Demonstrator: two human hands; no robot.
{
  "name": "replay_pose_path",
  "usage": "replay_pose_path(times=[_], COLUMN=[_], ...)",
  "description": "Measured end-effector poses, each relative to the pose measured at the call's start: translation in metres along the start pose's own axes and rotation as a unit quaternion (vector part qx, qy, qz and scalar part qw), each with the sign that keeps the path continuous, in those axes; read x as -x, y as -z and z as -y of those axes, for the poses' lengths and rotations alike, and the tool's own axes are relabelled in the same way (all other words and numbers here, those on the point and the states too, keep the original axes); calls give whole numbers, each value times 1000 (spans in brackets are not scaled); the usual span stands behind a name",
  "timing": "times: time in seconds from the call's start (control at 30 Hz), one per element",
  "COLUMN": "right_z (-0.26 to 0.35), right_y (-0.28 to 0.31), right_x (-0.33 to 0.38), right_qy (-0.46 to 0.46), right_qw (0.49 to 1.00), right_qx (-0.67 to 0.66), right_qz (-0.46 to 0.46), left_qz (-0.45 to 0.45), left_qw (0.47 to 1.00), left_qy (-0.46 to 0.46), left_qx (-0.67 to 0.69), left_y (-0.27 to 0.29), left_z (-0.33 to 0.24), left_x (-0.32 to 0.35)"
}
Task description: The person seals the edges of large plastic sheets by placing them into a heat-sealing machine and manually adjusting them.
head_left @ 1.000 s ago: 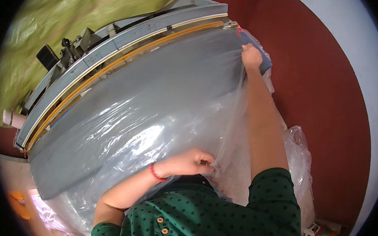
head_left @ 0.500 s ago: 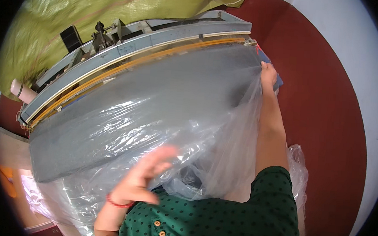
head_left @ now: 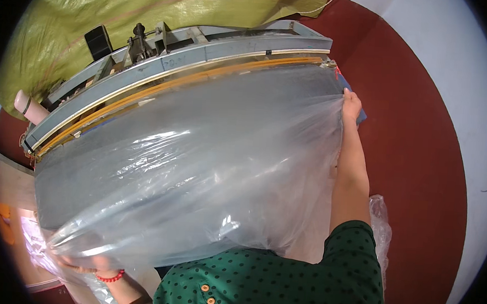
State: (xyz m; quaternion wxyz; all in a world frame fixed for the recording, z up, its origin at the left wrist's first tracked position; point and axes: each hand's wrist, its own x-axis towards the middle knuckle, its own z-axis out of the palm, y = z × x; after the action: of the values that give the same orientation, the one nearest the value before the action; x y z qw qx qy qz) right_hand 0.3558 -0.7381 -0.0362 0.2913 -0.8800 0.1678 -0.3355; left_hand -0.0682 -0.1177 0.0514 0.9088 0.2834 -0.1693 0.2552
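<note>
A clear plastic sheet [head_left: 237, 168] is stretched over a long grey surface [head_left: 145, 112] in front of me. My right hand [head_left: 352, 106] is closed on the sheet's edge at the far right corner, and folds fan out from its fingers. At the lower left, my left hand [head_left: 89, 263], with a red bead bracelet at the wrist, grips the opposite part of the sheet. Creases gather there, and the shiny plastic partly covers its fingers. Between the two hands the sheet runs taut in a diagonal, close to my green dotted top.
Beyond the surface runs a grey metal frame [head_left: 213, 49] with an orange strip [head_left: 203, 76]. A metal clamp-like fitting [head_left: 140, 42], a black phone [head_left: 98, 43] and a pink bottle [head_left: 30, 107] are along it. Yellow-green tarp [head_left: 180, 3] lies behind; crumpled plastic [head_left: 380, 221] hangs right.
My left hand has moved down and left from mid-air in front of me and taken hold of the sheet. The plastic is now pulled tauter. My right hand keeps its grip at the far corner.
</note>
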Motion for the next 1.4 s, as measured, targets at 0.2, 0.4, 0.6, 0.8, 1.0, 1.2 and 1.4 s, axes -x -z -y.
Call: replay_pose_path(times=[0.2, 0.4, 0.6, 0.8, 1.0, 1.2, 1.4], right_z=[-3, -15, -31, -30, -26, -33, -44], right_y=[-1, -7, -10, -10, -9, -12, -13], right_x=[-5, -11, -25, -27, -24, -31, -34], right_qy=[3, 6, 181, -8, -8, -18, 10], right_qw=[999, 998, 947, 996, 999, 997, 999], right_qx=[-36, -44, 266, -34, 17, 9, 0], right_qz=[-17, -42, 17, 84, 50, 70, 40], left_qz=[188, -49, -250, -166, 102, 123, 66], left_qw=[939, 762, 736, 569, 78, 367, 283], left_qy=[168, 158, -82, 74, -289, 121, 72], left_qx=[-233, -627, -624, -802, -949, -914, -954], left_y=[7, 64, 51, 6, -24, 68, 125], left_z=[3, 28, -130, -279, -169, -80, -86], left_x=[28, 79, 27, -89, -135, -86, -90])
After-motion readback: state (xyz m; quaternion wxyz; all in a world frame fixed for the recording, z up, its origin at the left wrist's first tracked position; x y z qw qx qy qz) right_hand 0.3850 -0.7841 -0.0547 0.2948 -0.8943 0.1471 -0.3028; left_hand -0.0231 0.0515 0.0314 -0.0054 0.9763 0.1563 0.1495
